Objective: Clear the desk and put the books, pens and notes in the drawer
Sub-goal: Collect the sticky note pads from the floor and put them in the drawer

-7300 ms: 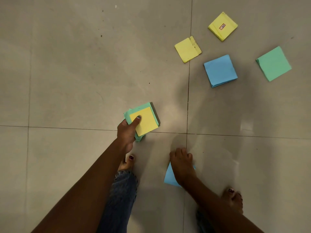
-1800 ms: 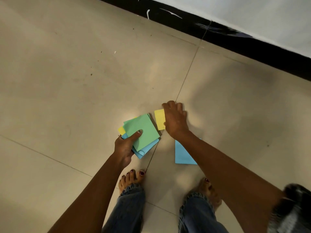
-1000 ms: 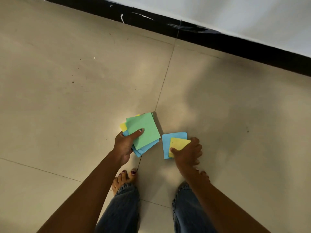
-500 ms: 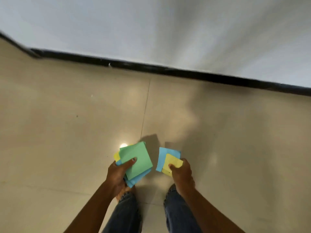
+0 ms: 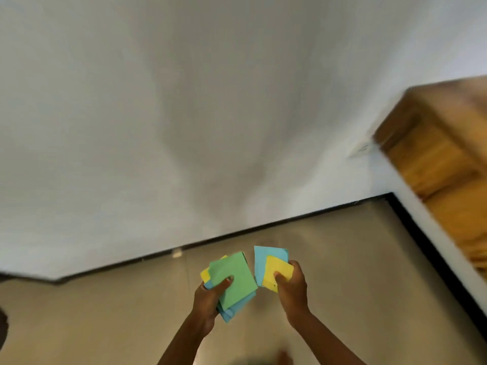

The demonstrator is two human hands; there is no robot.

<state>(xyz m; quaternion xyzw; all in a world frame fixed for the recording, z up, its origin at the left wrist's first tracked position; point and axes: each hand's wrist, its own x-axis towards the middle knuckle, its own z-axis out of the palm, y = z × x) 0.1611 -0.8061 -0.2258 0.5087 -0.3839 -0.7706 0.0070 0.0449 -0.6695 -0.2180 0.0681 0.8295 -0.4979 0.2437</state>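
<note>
My left hand grips a stack of sticky note pads, green on top with blue and yellow ones under it, thumb across the green pad. My right hand holds a blue pad with a yellow pad on top, thumb pressed on the yellow one. Both hands are raised in front of me above the floor, a small gap between the two stacks. No drawer, books or pens show in this view.
A white wall fills the upper view, with a black skirting strip along the beige tiled floor. A wooden piece of furniture stands at the right, beyond a wall corner. The view is motion-blurred.
I have stood up from the floor with the last blue and yellow pads in my right hand. The view has swung upward and rightward, bringing the wall and wooden furniture into sight.
</note>
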